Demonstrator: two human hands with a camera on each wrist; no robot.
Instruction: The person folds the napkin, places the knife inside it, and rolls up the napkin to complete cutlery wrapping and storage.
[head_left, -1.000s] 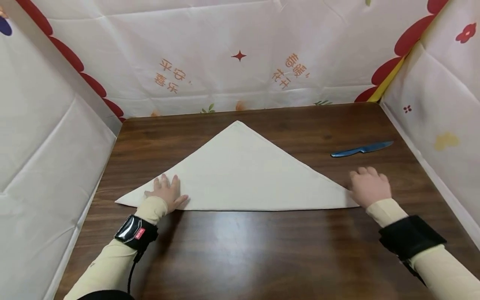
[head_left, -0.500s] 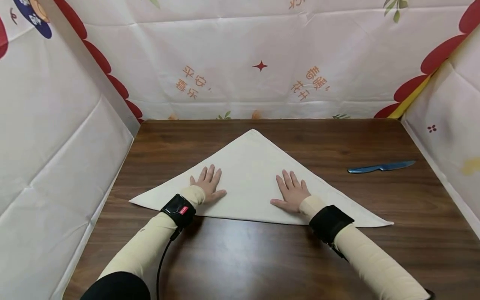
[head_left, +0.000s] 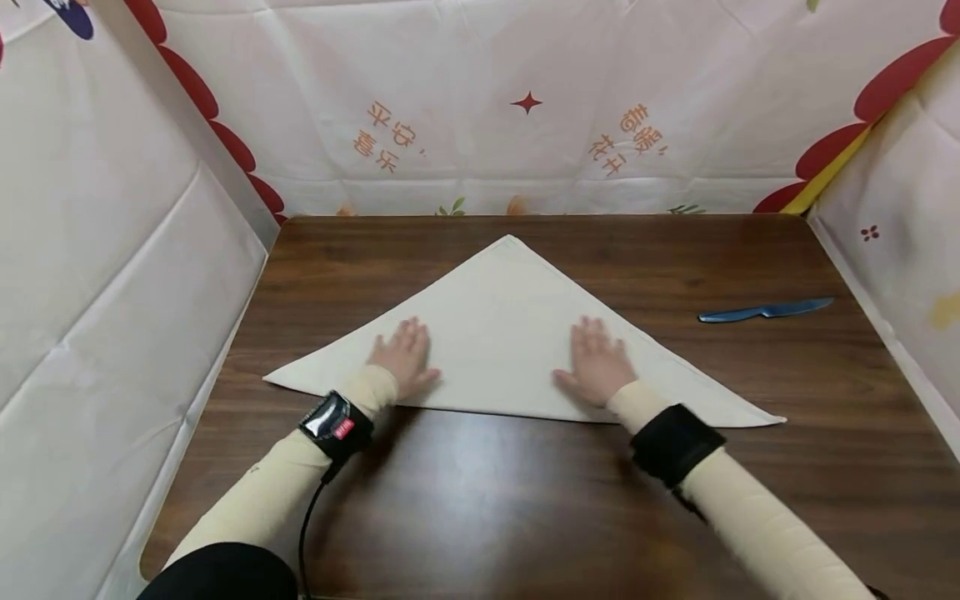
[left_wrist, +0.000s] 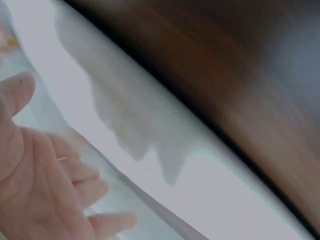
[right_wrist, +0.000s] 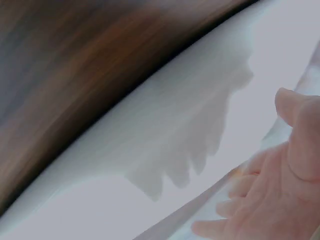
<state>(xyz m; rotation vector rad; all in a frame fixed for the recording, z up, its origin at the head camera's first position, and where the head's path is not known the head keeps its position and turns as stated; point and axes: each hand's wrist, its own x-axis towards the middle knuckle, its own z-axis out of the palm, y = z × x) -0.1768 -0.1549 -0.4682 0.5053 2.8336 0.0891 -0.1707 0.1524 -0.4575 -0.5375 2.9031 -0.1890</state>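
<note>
A white cloth (head_left: pixel 502 333), folded into a triangle with its point away from me, lies flat on the brown wooden table (head_left: pixel 465 500). My left hand (head_left: pixel 403 358) is over its left half, fingers straight and slightly blurred. Over the right half, my right hand (head_left: pixel 598 362) has its fingers extended too. In the left wrist view the palm of the left hand (left_wrist: pixel 45 185) faces the cloth, and a finger-shaped shadow falls on the fabric apart from it. The right wrist view shows the right hand (right_wrist: pixel 280 185) likewise, with its own shadow on the cloth. Neither hand holds anything.
A blue knife (head_left: pixel 765 311) lies on the table at the right, beyond the cloth's right corner. White printed sheets stand around the table as a back wall (head_left: pixel 465 100), a left wall (head_left: pixel 135 333) and a right wall (head_left: pixel 900 275). A black cable (head_left: pixel 303 533) hangs from the left wrist strap.
My right hand has left the cloth's right corner, its fingers straightening, and come inward over the cloth. The left hand has moved inward from the left corner. The right corner now reaches farther out.
</note>
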